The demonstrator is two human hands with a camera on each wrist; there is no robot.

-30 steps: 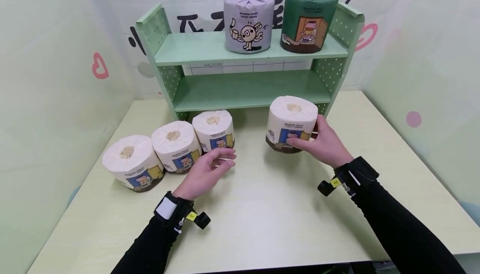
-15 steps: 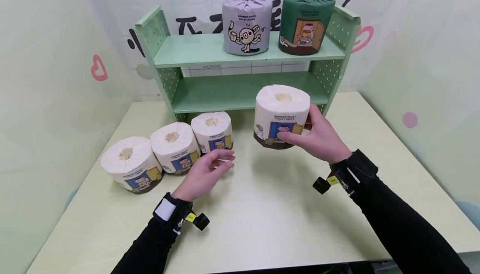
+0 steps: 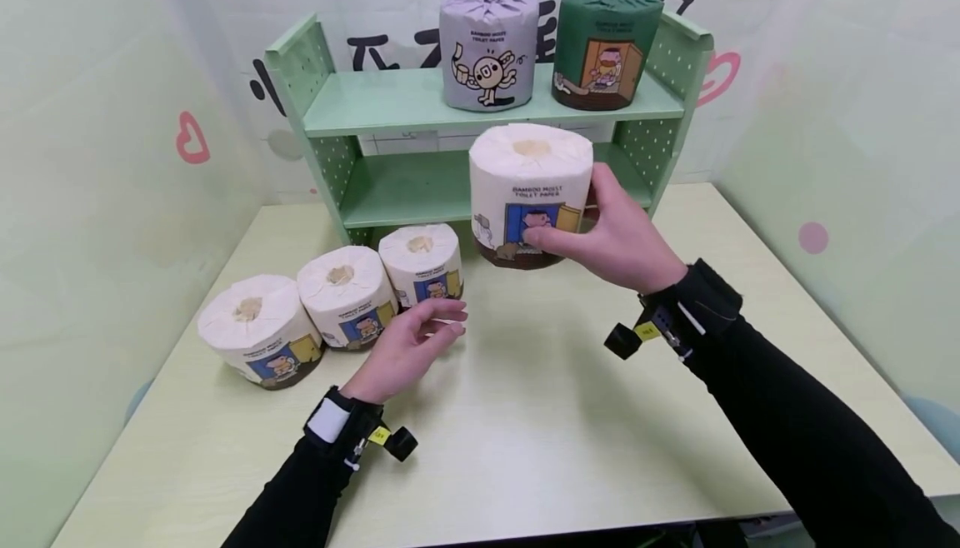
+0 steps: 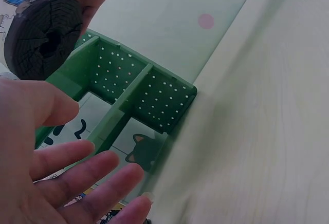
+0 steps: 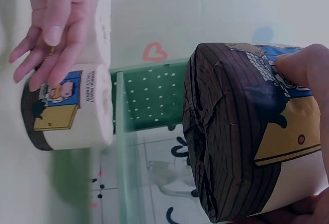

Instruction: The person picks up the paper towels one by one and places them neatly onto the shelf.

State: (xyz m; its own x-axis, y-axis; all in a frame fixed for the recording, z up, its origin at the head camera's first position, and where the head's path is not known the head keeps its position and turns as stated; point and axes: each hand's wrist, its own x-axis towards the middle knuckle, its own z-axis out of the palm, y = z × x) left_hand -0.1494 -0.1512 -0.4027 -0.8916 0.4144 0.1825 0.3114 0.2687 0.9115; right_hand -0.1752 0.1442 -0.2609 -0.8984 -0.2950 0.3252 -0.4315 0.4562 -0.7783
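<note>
My right hand (image 3: 618, 236) grips a white wrapped toilet paper roll (image 3: 530, 173) by its right side, thumb across the printed front. The roll hangs upright above the table, in front of the middle shelf. Its dark brown underside (image 5: 200, 131) faces the right wrist view. My left hand (image 3: 408, 348) holds nothing, its fingers loosely bent, just in front of the nearest of three white rolls. Those are a left roll (image 3: 258, 319), a middle roll (image 3: 348, 286) and a right roll (image 3: 420, 250), side by side in a slanting row on the table.
A green shelf unit (image 3: 390, 102) stands at the back of the table (image 3: 480, 465). On its top board sit a lilac wrapped roll (image 3: 487, 48) and a dark green wrapped roll (image 3: 606, 48). Printed curtains hang behind and at both sides.
The right hand has lifted the toilet paper roll and carried it left, from low by the table's right half to in front of the shelves. My left hand stays in place.
</note>
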